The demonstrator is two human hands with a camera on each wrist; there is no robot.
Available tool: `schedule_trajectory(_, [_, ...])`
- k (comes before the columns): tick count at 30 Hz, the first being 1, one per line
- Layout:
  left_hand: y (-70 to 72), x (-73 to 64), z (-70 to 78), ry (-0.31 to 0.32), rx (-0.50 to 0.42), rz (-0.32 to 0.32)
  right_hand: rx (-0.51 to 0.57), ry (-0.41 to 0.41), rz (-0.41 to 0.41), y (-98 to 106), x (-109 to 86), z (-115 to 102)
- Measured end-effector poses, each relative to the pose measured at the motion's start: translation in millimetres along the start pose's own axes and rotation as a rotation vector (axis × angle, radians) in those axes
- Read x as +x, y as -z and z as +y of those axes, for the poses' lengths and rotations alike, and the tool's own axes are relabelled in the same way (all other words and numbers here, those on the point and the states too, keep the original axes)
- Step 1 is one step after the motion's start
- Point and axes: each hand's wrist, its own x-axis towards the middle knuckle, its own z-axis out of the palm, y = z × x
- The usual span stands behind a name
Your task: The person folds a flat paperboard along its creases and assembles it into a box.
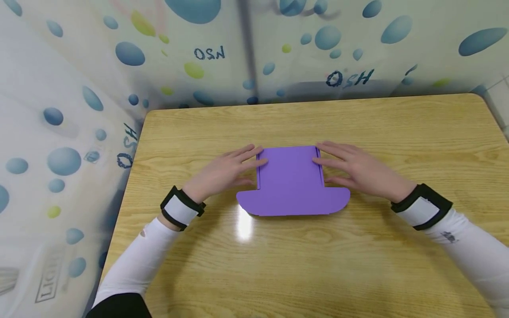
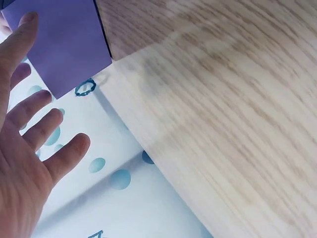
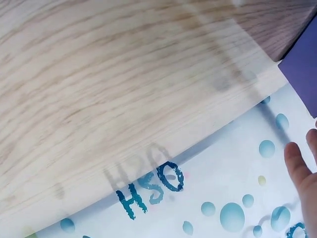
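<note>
A purple cardboard box (image 1: 292, 170) lies on the wooden table, its wide round-cornered flap (image 1: 294, 202) spread toward me. At the box's left side, my left hand (image 1: 228, 170) has its fingers spread and fairly straight, with fingertips over the upper left edge. Mirroring it, my right hand (image 1: 351, 170) reaches to the right side, fingertips at the upper right edge. The left wrist view has the left hand (image 2: 29, 134) beside a purple side panel (image 2: 67, 44). Only part of the right hand (image 3: 304, 178) and a purple corner (image 3: 302, 69) appear in the right wrist view.
The wooden table (image 1: 318, 265) reaches back to a curtain (image 1: 278, 53) printed with blue and green dots and lettering. More of that curtain hangs along the left side. Black wrist straps (image 1: 183, 208) sit on both forearms, over white sleeves.
</note>
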Motion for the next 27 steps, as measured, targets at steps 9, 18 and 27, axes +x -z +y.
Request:
schedule_trajectory(9, [-3.8, 5.1, 0.2, 0.033, -0.112, 0.019, 0.006, 0.001, 0.001, -4, 1.5, 2])
schedule_trajectory(18, [-8.0, 3.4, -6.1, 0.05, -0.281, 0.028, 0.079, 0.01, 0.03, -6, 0.5, 7])
schedule_trajectory(27, [-7.1, 1.7, -9.9, 0.131, -0.557, -0.051, 0.337, -0.098, -0.052, 6, 2.8, 2])
